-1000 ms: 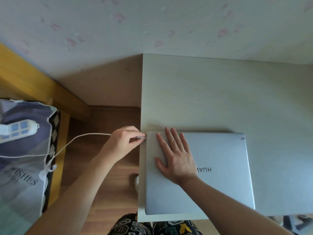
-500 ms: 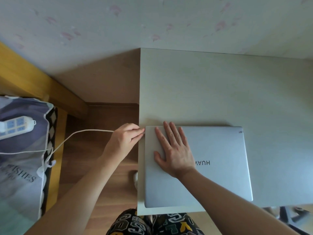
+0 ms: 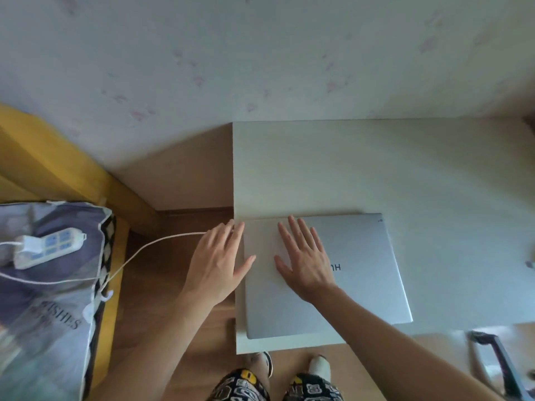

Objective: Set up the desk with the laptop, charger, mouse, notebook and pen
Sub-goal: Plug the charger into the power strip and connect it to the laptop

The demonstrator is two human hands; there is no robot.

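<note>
Closed silver laptop (image 3: pixel 347 273) lies flat on the white counter (image 3: pixel 376 169), at the counter's front-left corner, lid logo partly covered. Right hand (image 3: pixel 307 261) rests palm-down on the lid's left part, fingers spread & flat, gripping nothing. Left hand (image 3: pixel 220 261) is just off the counter's left edge, fingers extended, not clenched; fingertips at the laptop's rear-left corner, thumb touching the laptop's left edge. White charger cable (image 3: pixel 144 250) runs from under the left hand's fingers, curving down-left over the wood floor (image 3: pixel 162 299) toward a bag. Can't tell if the plug end is seated in the laptop, hand hides it. Cable's other end goes to a white charger brick (image 3: pixel 27 246) plugged into a white power strip w/ blue sockets (image 3: pixel 55 246), lying on top of a clear plastic bag (image 3: pixel 43 299) holding dark fabric w/ printed lettering. Yellow wood frame (image 3: pixel 58 160) behind the bag. Person's patterned trousers & 2 feet visible at the btm, by the counter's front edge. Picture is a bit motion-blurred.
</note>
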